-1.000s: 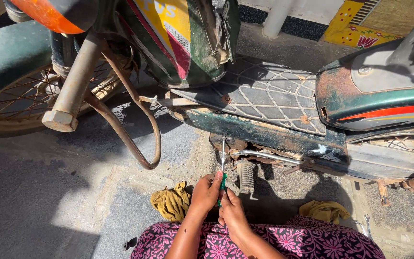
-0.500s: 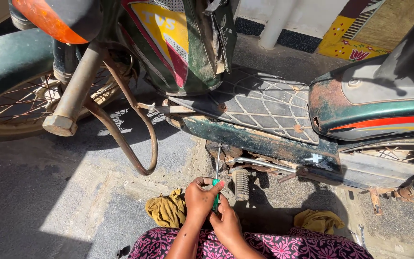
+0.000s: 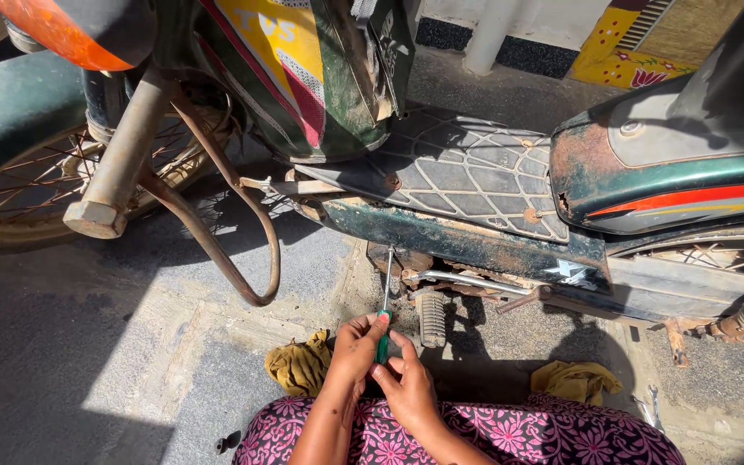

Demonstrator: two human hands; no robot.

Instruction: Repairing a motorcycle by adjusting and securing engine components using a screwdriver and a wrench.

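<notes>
Both my hands grip a screwdriver (image 3: 385,301) with a green handle and a thin steel shaft. My left hand (image 3: 356,349) wraps the handle from the left; my right hand (image 3: 406,387) holds it from below right. The shaft points up to the underside of an old green scooter (image 3: 467,232), its tip near a rusty part under the footboard (image 3: 458,172). A ribbed foot peg (image 3: 431,317) hangs just right of the shaft.
A rusty crash-guard bar (image 3: 234,258) curves down at left beside the spoked front wheel (image 3: 10,189). Yellow rags (image 3: 299,366) (image 3: 574,379) lie on the concrete either side of my pink patterned lap (image 3: 510,430). A small wrench (image 3: 652,405) lies at right.
The view has shifted slightly. My hands have stayed on the screwdriver under the scooter, with the fingers shifting their hold around the handle.
</notes>
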